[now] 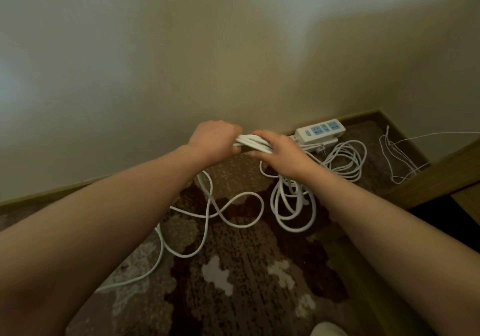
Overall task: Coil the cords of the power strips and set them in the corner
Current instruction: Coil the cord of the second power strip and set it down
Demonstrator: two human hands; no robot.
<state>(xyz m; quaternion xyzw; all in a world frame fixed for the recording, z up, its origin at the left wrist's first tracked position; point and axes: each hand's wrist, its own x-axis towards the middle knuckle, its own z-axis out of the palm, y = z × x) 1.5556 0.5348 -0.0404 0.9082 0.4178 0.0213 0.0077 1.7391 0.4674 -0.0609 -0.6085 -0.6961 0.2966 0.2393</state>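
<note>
A bundle of white cord loops point(251, 142) is held above the carpet near the wall. My left hand point(214, 141) grips its left end and my right hand point(281, 154) grips its right end. From the bundle, loops hang down under my right hand point(293, 206), and a loose length of the same white cord point(207, 219) trails over the carpet toward the lower left. Two white power strips with blue sockets point(320, 130) lie stacked by the wall toward the corner, with a coiled white cord point(345, 159) beside them.
A thin white wire point(397, 154) lies in the corner at the right. A wooden door frame point(441, 177) stands at the right edge. A brown baseboard point(52, 193) runs along the beige wall. The patterned carpet point(233, 283) covers the floor.
</note>
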